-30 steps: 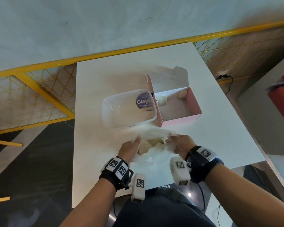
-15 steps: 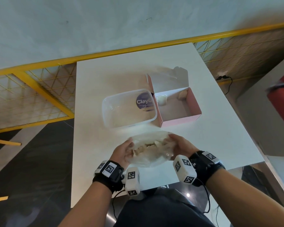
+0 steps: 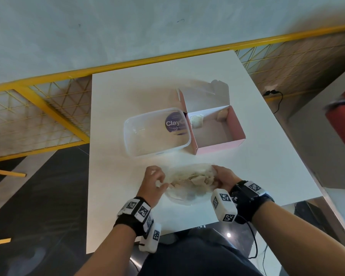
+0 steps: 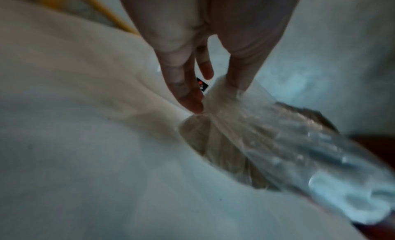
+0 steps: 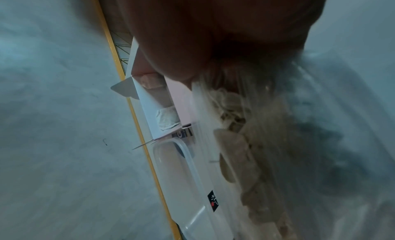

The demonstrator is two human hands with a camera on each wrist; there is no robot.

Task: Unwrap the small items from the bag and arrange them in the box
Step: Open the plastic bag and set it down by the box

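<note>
Both hands, left hand (image 3: pixel 154 181) and right hand (image 3: pixel 223 177), pinch the clear bag (image 3: pixel 189 183) at its mouth, likely spreading it (2 items already sit in the pink box (image 3: pixel 219 145)) to reach more.

Indoor workspace, white table (image 3: pixel 127 108), yellow mesh railing (image 3: pixel 38 108), plain wall (image 3: pixel 127 26)

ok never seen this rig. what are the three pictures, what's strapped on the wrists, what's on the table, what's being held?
No robot: a person wearing three cameras, one on the head and one on each wrist. The blocks on the wrists are those cameras. The head view looks down on a white table with an open pink box holding two small items, and a clear tub beside it. The left hand and right hand grip a clear plastic bag of pale items from either side. The wrist views show each hand's fingers on the bag.
</note>
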